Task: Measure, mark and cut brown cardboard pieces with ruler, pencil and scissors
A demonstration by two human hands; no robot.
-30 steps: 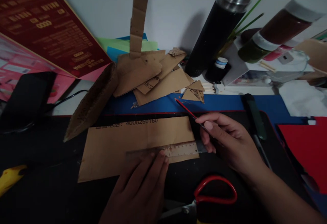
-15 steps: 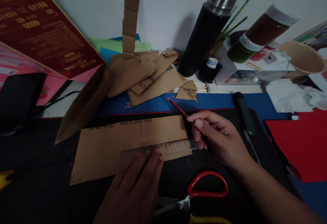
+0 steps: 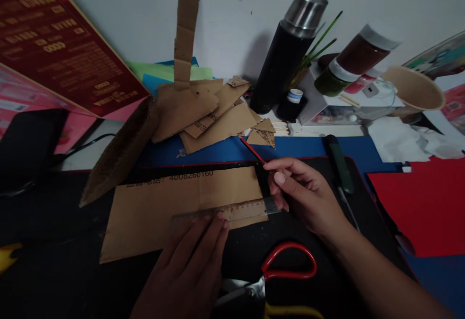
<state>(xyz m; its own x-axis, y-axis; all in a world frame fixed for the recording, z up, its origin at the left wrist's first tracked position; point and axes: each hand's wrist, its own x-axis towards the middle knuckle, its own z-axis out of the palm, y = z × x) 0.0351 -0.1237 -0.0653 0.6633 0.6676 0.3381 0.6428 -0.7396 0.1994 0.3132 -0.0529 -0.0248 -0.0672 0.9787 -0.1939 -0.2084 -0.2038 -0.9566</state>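
A flat piece of brown cardboard (image 3: 145, 217) with printed digits along its upper edge lies on the black mat. Across its lower right part rests a clear ruler (image 3: 247, 208), one end past the cardboard's right edge. My left hand (image 3: 192, 251) lies flat, its fingers stretched out and pressing on the ruler. Above the cardboard's right edge, my right hand (image 3: 305, 190) pinches a red and black pencil (image 3: 252, 150), which points up and left. Its lower fingers are by the ruler's right end; whether they touch it I cannot tell. Red-handled scissors (image 3: 290, 275) lie below, partly behind my left hand.
Cardboard scraps (image 3: 218, 120) are piled against the wall, beside a black thermos (image 3: 279, 62) and paint jars (image 3: 361, 52). A dark green-handled tool (image 3: 339, 164) lies right of my right hand, near red paper (image 3: 417, 207). A black phone-like object (image 3: 31, 149) stands at left.
The camera view has shifted slightly, so most things sit a little lower and further left. Both hands, ruler and pencil keep nearly the same places on the cardboard.
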